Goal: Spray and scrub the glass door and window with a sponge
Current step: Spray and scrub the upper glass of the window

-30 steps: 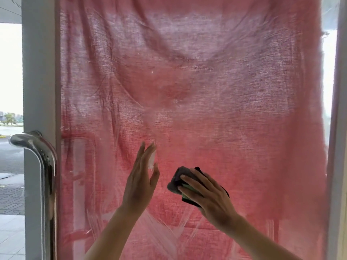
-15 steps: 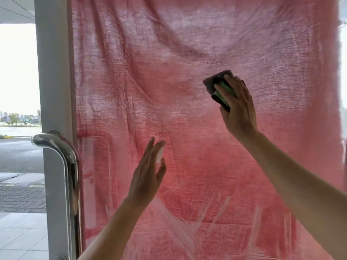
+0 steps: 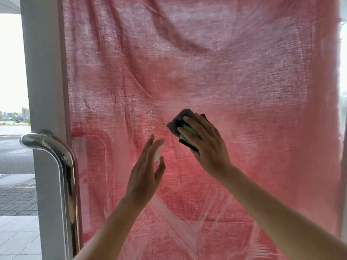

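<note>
Our right hand (image 3: 206, 145) grips the sponge (image 3: 179, 123), dark grey with a green layer, pressed against the glass door (image 3: 262, 81) right of the chrome handle (image 3: 63, 166). Our left hand (image 3: 144, 177), nearer the handle, has straight fingers. We cannot tell whether it holds the small white thing (image 3: 158, 153). White streaks (image 3: 174, 228) smear the glass right of the handle's lower end.

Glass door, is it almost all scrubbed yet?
Partly. Done: white scrub streaks cover the lower part of the glass door. In hand: the right hand presses the green-and-dark sponge on the middle of the pane, and the left hand rests flat beside it. Left: the upper pane shows no streaks, and the window cannot be judged from here.
</note>
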Demonstrator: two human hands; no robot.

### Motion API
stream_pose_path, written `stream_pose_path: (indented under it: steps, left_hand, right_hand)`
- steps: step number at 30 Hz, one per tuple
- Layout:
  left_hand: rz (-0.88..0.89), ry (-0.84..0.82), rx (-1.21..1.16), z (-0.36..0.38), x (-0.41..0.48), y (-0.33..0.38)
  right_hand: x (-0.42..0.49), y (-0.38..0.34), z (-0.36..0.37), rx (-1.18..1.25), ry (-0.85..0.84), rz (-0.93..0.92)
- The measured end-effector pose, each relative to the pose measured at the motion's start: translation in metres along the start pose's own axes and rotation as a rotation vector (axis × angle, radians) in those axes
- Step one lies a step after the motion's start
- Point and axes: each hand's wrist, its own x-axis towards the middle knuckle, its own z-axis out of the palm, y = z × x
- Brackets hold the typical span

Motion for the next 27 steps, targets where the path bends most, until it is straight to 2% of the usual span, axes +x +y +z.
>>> stream_pose_path:
  steps: [4,8,15,27]
  left_hand:
    - [0.009,-0.027,0.033,-0.001,-0.001,-0.003]
    - [0.001,-0.047,0.031,-0.003,-0.001,-0.002]
    - [-0.006,-0.04,0.018,-0.011,0.003,-0.009]
    - [0.036,-0.024,0.021,-0.016,0.012,-0.016]
  right_hand:
    - [-0.06,-0.019,0.0,-0.101,-0.129,-0.095]
    - [-0.085,-0.022,-0.005,-0.149,-0.196,-0.082]
    - [-0.062,-0.007,-0.002,-0.039,-0.078,-0.071]
    - [0.069,0.042,-0.014,-0.021,0.056,0.113]
